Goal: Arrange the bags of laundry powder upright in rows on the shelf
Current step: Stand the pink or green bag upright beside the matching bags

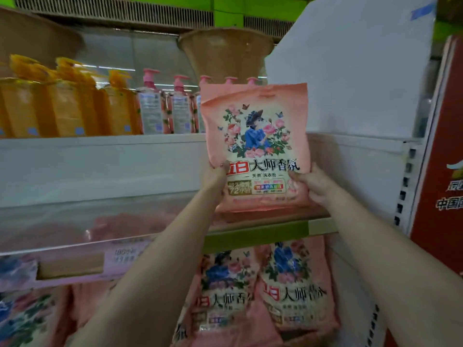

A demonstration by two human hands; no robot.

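Observation:
A pink laundry powder bag [258,146] with a floral picture and Chinese print stands upright, its bottom at the middle shelf [263,232] near the right end. My left hand [217,177] grips its lower left edge. My right hand [316,187] grips its lower right edge. Two more pink bags [226,294] [295,286] stand side by side on the shelf below, partly hidden by my arms. A white panel [100,169] covers the middle shelf space to the left of the held bag.
The upper shelf holds orange refill pouches [67,103] and pink pump bottles [180,108]. A white side wall [350,71] and a red panel [441,156] close off the right. A clear shelf lip [75,226] and pink packs [30,316] lie at the lower left.

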